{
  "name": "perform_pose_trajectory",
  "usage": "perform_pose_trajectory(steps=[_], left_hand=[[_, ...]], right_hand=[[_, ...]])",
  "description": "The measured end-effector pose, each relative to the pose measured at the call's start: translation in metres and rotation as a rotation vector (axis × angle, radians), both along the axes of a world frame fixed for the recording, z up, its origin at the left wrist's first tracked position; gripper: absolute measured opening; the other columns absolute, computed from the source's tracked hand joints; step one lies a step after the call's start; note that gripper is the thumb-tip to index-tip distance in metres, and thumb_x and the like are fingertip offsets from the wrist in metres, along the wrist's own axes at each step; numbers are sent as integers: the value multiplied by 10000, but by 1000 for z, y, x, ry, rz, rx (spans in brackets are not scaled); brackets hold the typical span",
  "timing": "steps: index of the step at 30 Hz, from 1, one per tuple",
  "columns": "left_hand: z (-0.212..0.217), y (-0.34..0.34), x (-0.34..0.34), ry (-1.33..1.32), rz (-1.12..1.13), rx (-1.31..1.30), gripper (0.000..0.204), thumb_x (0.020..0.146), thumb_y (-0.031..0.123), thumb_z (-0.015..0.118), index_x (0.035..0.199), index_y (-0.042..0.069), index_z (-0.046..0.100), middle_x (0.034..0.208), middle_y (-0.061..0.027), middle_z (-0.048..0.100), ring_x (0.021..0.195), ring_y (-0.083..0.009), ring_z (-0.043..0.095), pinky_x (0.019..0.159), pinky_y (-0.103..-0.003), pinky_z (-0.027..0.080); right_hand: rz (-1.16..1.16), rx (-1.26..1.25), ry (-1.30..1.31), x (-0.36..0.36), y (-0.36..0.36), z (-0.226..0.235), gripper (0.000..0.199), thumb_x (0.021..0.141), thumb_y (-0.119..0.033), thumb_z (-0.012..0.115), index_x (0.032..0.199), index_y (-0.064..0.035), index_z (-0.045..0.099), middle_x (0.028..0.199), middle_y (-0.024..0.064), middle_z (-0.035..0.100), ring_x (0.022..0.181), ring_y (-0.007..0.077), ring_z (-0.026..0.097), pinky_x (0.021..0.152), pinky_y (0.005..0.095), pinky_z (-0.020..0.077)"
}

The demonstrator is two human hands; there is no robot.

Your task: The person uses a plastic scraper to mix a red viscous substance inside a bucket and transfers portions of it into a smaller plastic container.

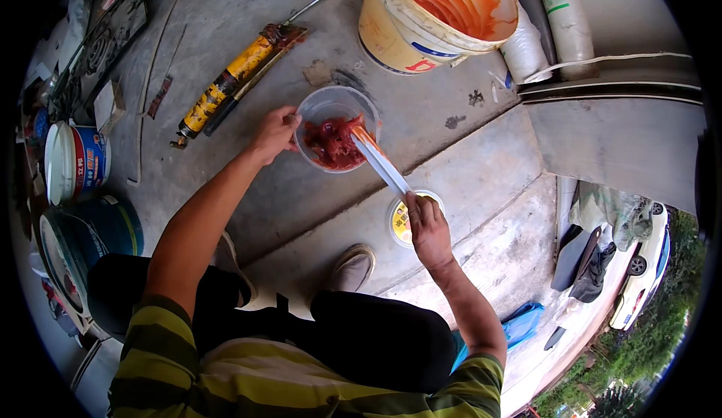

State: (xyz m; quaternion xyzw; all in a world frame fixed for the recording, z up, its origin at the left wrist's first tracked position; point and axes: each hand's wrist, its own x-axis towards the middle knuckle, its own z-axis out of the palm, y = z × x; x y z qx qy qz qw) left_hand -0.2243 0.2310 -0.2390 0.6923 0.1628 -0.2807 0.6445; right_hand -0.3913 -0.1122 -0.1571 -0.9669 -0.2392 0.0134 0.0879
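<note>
My left hand [276, 135] grips the rim of a transparent plastic tub [316, 106] at its left side. Dark red grease [335, 143] lies in clumps on the tub's bottom. Between the fingers of my right hand [430, 234] is a long, pale, flat strip [385, 168], used end down in the tub. That end is smeared orange-red and touches the grease. Partly behind my right hand, a round lid with a yellow label [401, 222] rests on the floor. Beyond my left hand lies a yellow grease gun [218, 91], stained dark along its barrel.
A big cream bucket [398, 30], coated inside with orange-red grease, stands at the far right. On the left are a blue-and-white pail [90, 158] and a dark green bucket [113, 226]. My shoe [353, 267] is close below the tub. A blue plastic bag [523, 324] lies at right.
</note>
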Motion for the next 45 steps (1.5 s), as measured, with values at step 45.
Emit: perform_pose_trajectory(steps=[45], left_hand=[[-14,9,-4,85,57,-151,349,981,267,617,1265,68,575,1028,-64,638,801,-174,644,637,-381,581]], right_hand=[[-446,692,261,-34,-18,-50,353,928,56,482,1263,24,590,1062,183,612,957,302,617,859,325,487]])
